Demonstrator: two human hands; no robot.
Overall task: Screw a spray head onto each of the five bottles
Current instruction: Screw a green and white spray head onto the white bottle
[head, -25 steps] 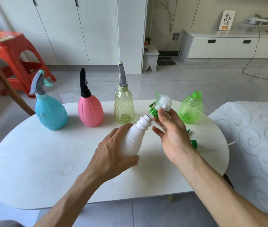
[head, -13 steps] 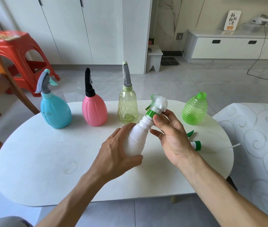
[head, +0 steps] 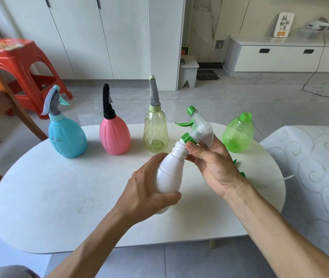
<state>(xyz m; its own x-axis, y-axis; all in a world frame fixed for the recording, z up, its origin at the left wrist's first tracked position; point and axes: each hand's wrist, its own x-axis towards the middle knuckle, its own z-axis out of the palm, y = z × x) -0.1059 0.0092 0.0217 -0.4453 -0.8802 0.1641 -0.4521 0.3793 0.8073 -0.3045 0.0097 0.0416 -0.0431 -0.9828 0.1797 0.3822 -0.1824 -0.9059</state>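
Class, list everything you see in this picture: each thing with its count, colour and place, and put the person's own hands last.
Table: 1, white, centre.
Capped bottles: 3, blue, pink, pale yellow-green, row along the table's far edge.
Green bottle: 1, no spray head, far right of the table.
White bottle: 1, tilted, held above the table.
Spray head: 1, clear with green collar, at the white bottle's neck.
Loose green part: 1, mostly hidden behind the right wrist.
Stool: 1, red, floor at left.
Cabinet: 1, white, far right.
Left hand: grips the white bottle.
Right hand: holds the spray head.
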